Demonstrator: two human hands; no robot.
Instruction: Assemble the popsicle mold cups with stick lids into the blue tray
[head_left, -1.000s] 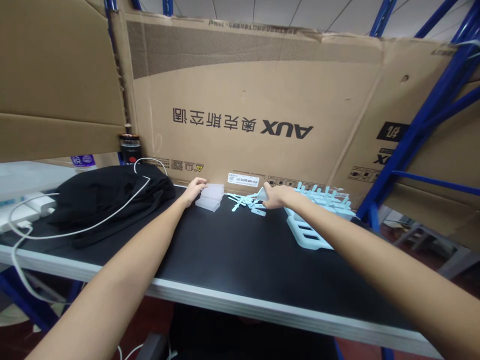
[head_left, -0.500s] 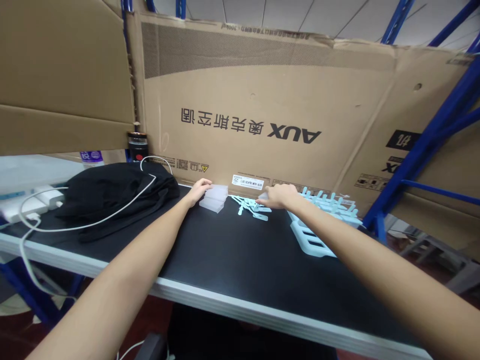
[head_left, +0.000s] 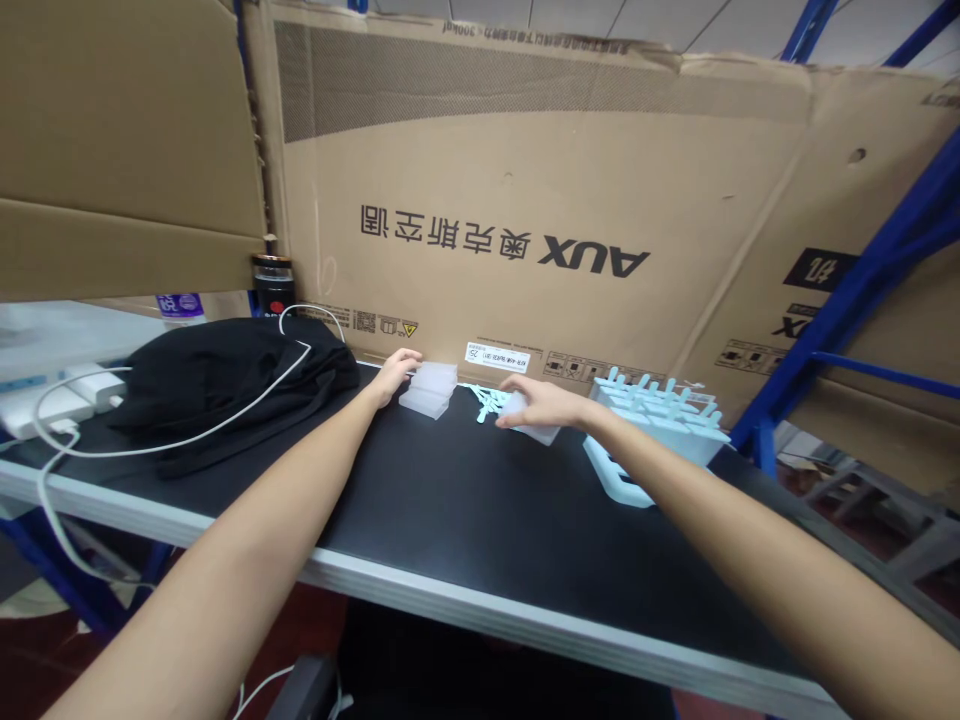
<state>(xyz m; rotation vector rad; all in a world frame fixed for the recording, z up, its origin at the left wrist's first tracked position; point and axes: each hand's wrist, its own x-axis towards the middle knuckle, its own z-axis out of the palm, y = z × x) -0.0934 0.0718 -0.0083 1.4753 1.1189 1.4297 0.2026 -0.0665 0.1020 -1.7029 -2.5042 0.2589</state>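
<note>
Several translucent, frosted rectangular cups [head_left: 429, 390], which look like ice-pop moulds, lie in a row at the back of the table. My left hand [head_left: 395, 376] rests at their left side with fingers loosely stretched, at or very near the cups' edge. In my right hand [head_left: 546, 402] is one more translucent cup [head_left: 538, 432], gripped from above and tilted. Beneath and left of it are loose light-blue sticks [head_left: 489, 402], partly hidden by that hand. Right of my right hand stands a light-blue mould rack [head_left: 660, 425] with upright stick handles; my forearm covers part of it.
A large cardboard sheet [head_left: 480, 160] walls off the table's back. On the left lie a black cloth [head_left: 232, 385], a white cable [head_left: 217, 438] and white adapters [head_left: 56, 400], with a dark jar [head_left: 274, 288] behind. Blue rack posts [head_left: 847, 290] rise at right.
My right hand has turned and shifted slightly left, and the translucent cup in it now shows more fully over the sticks. My left hand stays beside the row of cups. The view has shifted slightly.
</note>
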